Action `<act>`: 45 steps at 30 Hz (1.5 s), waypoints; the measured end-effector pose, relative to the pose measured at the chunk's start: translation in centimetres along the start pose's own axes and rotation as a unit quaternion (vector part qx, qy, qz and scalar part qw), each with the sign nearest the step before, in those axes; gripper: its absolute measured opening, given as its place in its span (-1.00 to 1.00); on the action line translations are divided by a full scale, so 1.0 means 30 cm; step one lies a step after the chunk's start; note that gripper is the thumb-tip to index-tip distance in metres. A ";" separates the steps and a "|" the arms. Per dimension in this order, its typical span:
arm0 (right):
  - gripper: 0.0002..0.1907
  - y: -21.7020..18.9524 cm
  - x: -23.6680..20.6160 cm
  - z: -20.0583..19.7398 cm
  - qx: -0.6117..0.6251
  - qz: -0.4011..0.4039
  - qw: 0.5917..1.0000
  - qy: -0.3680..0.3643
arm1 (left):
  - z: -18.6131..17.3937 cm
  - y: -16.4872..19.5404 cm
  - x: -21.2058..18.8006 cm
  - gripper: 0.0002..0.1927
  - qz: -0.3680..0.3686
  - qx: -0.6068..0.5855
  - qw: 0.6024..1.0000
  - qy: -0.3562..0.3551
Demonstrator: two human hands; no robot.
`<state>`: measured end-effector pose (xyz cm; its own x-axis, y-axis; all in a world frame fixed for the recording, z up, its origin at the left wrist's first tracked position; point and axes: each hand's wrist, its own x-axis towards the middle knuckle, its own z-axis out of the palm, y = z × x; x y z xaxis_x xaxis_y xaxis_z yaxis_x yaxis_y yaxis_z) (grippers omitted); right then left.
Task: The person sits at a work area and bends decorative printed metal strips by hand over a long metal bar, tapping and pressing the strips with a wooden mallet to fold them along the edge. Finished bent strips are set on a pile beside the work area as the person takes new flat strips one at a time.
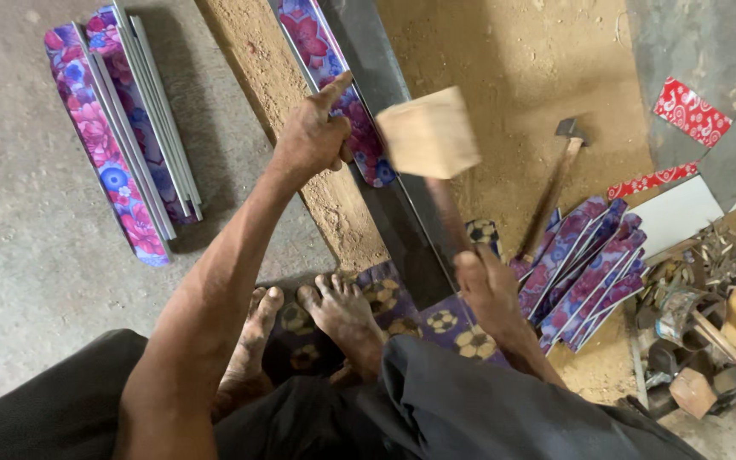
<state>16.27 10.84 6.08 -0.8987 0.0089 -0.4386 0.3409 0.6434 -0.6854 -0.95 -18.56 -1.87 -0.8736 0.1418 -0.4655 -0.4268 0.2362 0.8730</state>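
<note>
Right hand (491,290) gripping wooden mallet (428,134), left hand (313,136) pressing floral strip (334,85)

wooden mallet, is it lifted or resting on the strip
Lifted. The wooden mallet looks blurred above the floral strip, gripped by the right hand; the left hand presses the strip.
</note>
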 end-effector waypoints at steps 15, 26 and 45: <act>-0.59 0.051 -0.036 0.014 0.092 -0.047 0.995 0.006 | 0.012 -0.026 0.008 -0.25 0.040 -0.003 0.999 -0.005; -0.54 0.123 -0.014 0.053 0.112 -0.018 0.993 -0.027 | 0.014 -0.030 0.022 -0.29 0.046 0.066 0.997 0.006; -0.60 0.181 -0.003 0.114 -0.007 -0.099 0.990 0.096 | 0.019 -0.038 0.043 -0.24 0.036 0.042 0.998 -0.001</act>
<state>19.14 11.72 0.41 -0.9840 0.0260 -0.1763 0.1496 0.6582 -0.7378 -1.46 -18.10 -3.55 -0.9013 0.1628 -0.4015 -0.3409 0.3054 0.8891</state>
